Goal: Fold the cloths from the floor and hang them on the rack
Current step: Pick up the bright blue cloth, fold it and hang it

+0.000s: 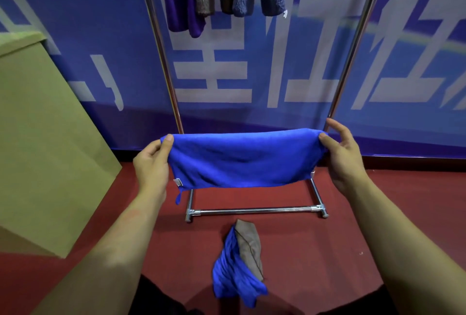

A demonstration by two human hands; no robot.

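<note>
Head view: left hand and right hand grip the blue cloth stretched between them

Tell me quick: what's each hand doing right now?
Left hand: pinching the left end of the blue cloth.
Right hand: pinching its right end.

Floor: I see red carpet.
On it: the rack base, a crumpled blue cloth with a brown cloth on top, and a cardboard box at left.
</note>
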